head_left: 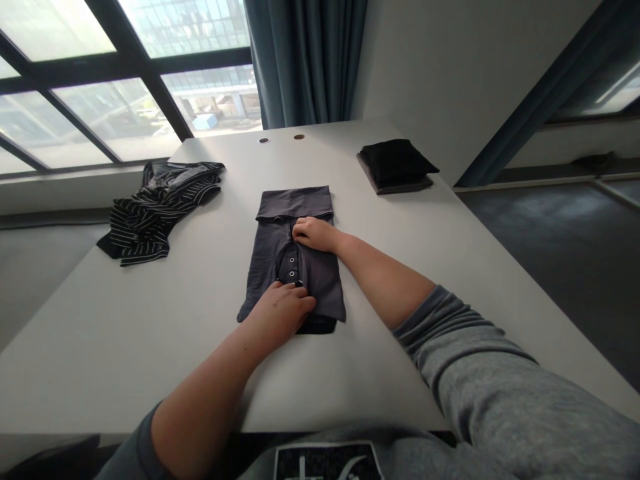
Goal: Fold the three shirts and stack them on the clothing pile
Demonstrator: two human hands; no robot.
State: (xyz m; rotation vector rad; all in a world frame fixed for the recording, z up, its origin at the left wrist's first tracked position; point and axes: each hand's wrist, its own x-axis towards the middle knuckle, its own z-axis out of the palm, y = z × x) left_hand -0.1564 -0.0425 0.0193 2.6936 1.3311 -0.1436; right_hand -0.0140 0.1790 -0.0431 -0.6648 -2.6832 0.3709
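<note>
A dark grey shirt [320,283] lies on the white table [390,347] in front of me, folded into a narrow upright rectangle. Its far end is turned over into a flat band, and a short placket with round buttons runs down the middle. My left hand [284,308] is at the near end, its bent fingers closed on the placket beside the dark collar. Farther up, just below the turned band, my right hand [315,233] pinches the upper end of the placket. Both palms face down, and the fingertips are partly hidden.
A crumpled black and white striped garment [163,207] lies at the left edge of the table. Toward the back right sits a small stack of folded black clothing [397,163]. Two round holes show near the far edge, before a blue curtain [307,63] and a window.
</note>
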